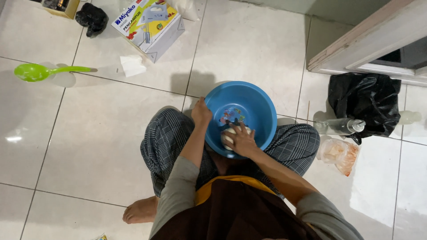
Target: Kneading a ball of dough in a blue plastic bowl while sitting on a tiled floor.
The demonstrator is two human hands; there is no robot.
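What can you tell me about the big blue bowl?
The blue bowl is round, smooth and shiny, and looks like plastic. It has a colourful picture on its inside bottom. It stands upright on the white tiled floor, between the knees of a person who sits cross-legged. The left hand grips its rim on one side. The right hand reaches inside and presses a pale, soft-looking lump against the near wall. Otherwise it looks empty.

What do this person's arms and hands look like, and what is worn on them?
Both hands are bare: the left hand and right hand show no gloves, and no rings or watch that I can make out. Grey sleeves are pushed up, leaving the forearms uncovered.
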